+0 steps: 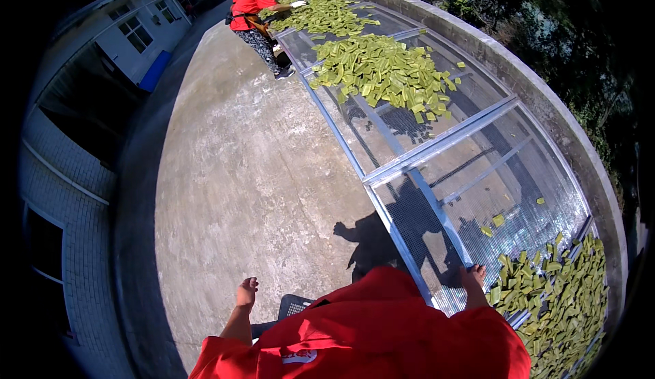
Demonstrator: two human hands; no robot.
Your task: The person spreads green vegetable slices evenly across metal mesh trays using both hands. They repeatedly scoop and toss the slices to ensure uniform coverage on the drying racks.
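Observation:
My left hand (pixel 247 292) hangs over the concrete ground, its fingers loosely curled and nothing seen in it. My right hand (pixel 473 279) is above the near part of a mesh drying rack (pixel 471 191), close to a metal bar under the mesh. Its fingers look apart, with nothing seen in them; whether they touch the mesh I cannot tell. Beside it on the right lies a thick spread of flat yellow-green pieces (pixel 549 297), and a few loose pieces (pixel 499 221) lie farther up the mesh.
A heap of the same pieces (pixel 385 72) covers the rack farther on. Beyond it a person in a red shirt (pixel 254 0) bends over more pieces. A low concrete wall (pixel 505 58) curves along the right. A dark perforated crate (pixel 292 306) is partly hidden by my body. White buildings (pixel 140 31) stand left.

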